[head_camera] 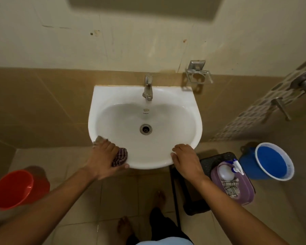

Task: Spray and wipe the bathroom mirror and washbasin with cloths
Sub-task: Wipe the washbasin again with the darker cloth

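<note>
The left hand [105, 157] presses a checked cloth [120, 157] flat against the front-left rim of the washbasin [113, 96], fingers spread over the fabric and the thumb hooked under the rim's outer edge; a paler end of the cloth pokes out beyond the fingertips, up on the rim. It is a pinning, pushing hold more than a closed fist. The right hand [185, 159] holds nothing: it rests palm down, fingers loosely spread, on the front-right rim, apparently bracing the body.

The step in hand looks like wiping the basin's rim. The bowl around the drain [145, 129] appears glossy, though whether it is wet cannot be told. The tap [147, 89] stands at the back, not running.

The next move probably calls for sliding the cloth along the front edge toward the right hand, which would then need to lift clear, keeping pressure even where the rim curves downward.

To the right, on a dark stool [208, 160], a purple tub [240, 190] holds the spray bottle [227, 172] and a second cloth [230, 189], within reach. Only the mirror's lower edge [143, 7] shows, blurred, at the top; its condition cannot be judged.
</note>
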Demonstrator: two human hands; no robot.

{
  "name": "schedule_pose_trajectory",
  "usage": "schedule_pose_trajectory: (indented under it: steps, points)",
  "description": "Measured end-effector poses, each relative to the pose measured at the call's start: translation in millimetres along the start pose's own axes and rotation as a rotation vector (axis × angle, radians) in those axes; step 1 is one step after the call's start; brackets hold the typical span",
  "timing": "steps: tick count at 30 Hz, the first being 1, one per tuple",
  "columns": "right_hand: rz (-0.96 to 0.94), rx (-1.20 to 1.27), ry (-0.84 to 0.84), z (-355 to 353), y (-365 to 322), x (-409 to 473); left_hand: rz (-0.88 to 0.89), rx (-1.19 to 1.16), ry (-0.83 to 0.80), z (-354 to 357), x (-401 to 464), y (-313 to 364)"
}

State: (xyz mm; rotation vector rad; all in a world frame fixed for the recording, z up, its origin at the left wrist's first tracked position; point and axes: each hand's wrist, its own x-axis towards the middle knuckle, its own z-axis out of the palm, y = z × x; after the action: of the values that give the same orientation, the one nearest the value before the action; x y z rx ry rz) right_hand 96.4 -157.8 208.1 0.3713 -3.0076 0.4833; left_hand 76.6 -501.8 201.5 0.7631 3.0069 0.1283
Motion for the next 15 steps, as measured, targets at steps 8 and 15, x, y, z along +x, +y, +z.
schedule_pose_trajectory:
  steps: [8,15]
  points:
    - [0.005,-0.029,-0.054,0.8,7.1,-8.5,-0.110,-0.178,0.005,15.9,7.1,138.9]
    - [-0.032,-0.079,-0.042,4.3,13.8,-7.5,-0.040,-0.084,0.058,20.3,4.4,116.8]
